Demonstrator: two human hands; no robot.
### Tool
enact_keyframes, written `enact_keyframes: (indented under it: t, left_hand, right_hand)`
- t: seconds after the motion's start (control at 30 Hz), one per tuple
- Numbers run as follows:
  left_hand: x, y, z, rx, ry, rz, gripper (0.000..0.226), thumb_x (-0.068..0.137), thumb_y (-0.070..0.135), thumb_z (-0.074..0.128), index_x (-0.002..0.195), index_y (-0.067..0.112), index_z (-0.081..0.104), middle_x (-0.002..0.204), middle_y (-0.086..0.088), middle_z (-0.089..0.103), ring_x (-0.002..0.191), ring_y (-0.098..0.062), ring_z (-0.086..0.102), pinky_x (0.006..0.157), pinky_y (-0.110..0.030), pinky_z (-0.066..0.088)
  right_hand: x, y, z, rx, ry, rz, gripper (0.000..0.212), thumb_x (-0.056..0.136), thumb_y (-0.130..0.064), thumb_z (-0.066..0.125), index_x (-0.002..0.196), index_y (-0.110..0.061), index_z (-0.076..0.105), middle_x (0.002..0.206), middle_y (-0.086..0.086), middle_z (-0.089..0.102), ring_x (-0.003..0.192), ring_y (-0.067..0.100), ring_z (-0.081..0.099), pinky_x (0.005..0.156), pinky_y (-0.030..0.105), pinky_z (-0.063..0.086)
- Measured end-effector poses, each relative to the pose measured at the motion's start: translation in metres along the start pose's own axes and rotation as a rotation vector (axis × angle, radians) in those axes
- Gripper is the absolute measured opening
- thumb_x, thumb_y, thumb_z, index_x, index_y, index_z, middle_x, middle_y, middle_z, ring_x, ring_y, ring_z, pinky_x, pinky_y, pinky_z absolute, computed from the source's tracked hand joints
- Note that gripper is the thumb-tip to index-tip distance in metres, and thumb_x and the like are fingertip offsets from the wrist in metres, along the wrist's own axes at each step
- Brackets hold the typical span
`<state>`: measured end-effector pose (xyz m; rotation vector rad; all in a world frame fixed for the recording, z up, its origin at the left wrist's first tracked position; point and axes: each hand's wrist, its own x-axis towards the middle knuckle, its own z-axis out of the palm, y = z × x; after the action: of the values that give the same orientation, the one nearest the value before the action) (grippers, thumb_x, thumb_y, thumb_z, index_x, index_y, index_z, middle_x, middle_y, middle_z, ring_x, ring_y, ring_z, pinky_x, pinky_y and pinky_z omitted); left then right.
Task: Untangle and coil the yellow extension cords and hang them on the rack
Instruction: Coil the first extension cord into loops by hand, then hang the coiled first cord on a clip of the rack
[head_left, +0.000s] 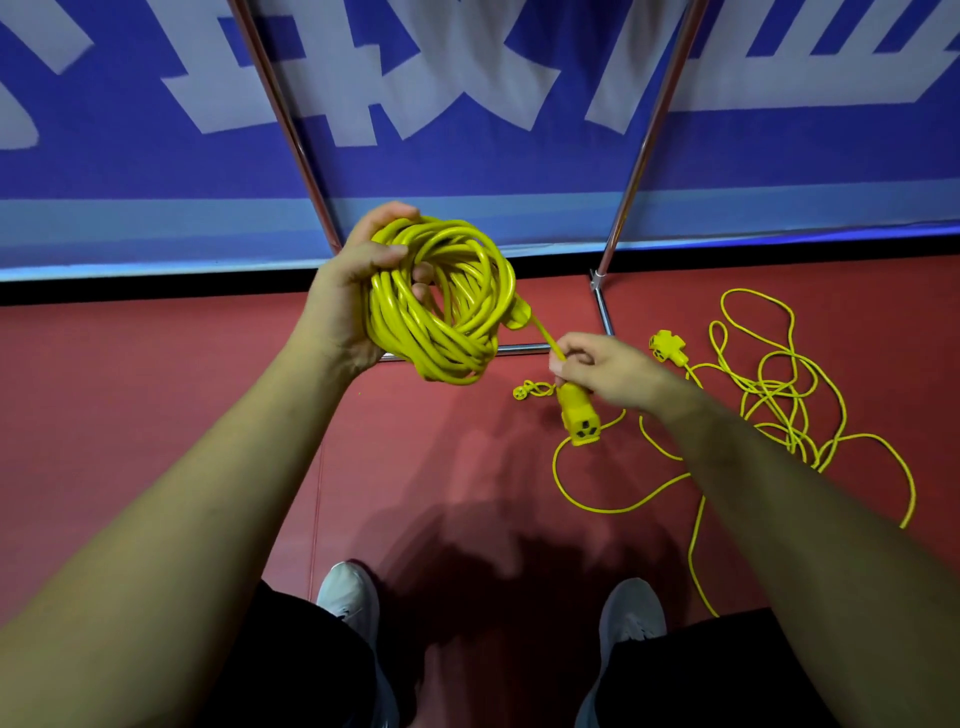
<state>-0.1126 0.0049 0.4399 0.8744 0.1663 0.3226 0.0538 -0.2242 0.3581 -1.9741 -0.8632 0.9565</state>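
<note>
My left hand (348, 291) grips a thick coil of yellow extension cord (441, 306), fingers curled through its loops, held above the red floor. A short free end runs from the coil down to my right hand (597, 369), which pinches the cord just above its yellow socket end (579, 415). A second, thinner yellow cord (779, 405) lies tangled on the floor to the right, with a triple-outlet head (667, 349) and a small plug (524, 391). The rack shows as two slanted metal poles (291, 130) (649, 135) and a base bar (602, 306).
A blue banner with large white characters (467, 104) covers the wall behind the rack. My own shoes (350, 597) (631, 613) stand on the red floor (156, 389) at the bottom of the view.
</note>
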Motion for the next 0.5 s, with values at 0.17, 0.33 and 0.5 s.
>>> enact_keyframes:
  t: [0.17,0.33,0.5]
  left_hand:
    - [0.001,0.002,0.003,-0.075,0.098,0.092,0.03,0.085,0.0,0.041,0.108,0.015,0.053,0.074,-0.013,0.05,0.056,-0.021,0.049,0.057,-0.027,0.049]
    - [0.006,0.004,-0.009,-0.216,0.221,0.162,0.028,0.084,-0.001,0.045,0.108,0.013,0.051,0.088,-0.017,0.053,0.059,-0.022,0.05,0.058,-0.028,0.051]
    - [0.008,0.004,-0.013,-0.201,0.277,0.22,0.029,0.083,-0.001,0.048,0.108,0.013,0.051,0.09,-0.016,0.052,0.064,-0.023,0.049,0.062,-0.028,0.049]
  right_hand:
    - [-0.003,-0.004,0.009,0.082,-0.143,0.043,0.013,0.097,-0.018,0.058,0.084,-0.016,0.057,0.08,0.006,0.064,0.074,0.011,0.06,0.064,0.028,0.044]
    - [-0.01,-0.026,0.017,0.314,-0.16,0.063,0.014,0.101,-0.021,0.05,0.091,-0.015,0.058,0.083,0.014,0.07,0.087,0.033,0.061,0.074,0.044,0.043]
    - [-0.019,-0.042,0.021,0.522,-0.231,0.1,0.019,0.093,-0.025,0.058,0.105,-0.01,0.062,0.085,0.013,0.058,0.083,0.028,0.057,0.075,0.04,0.047]
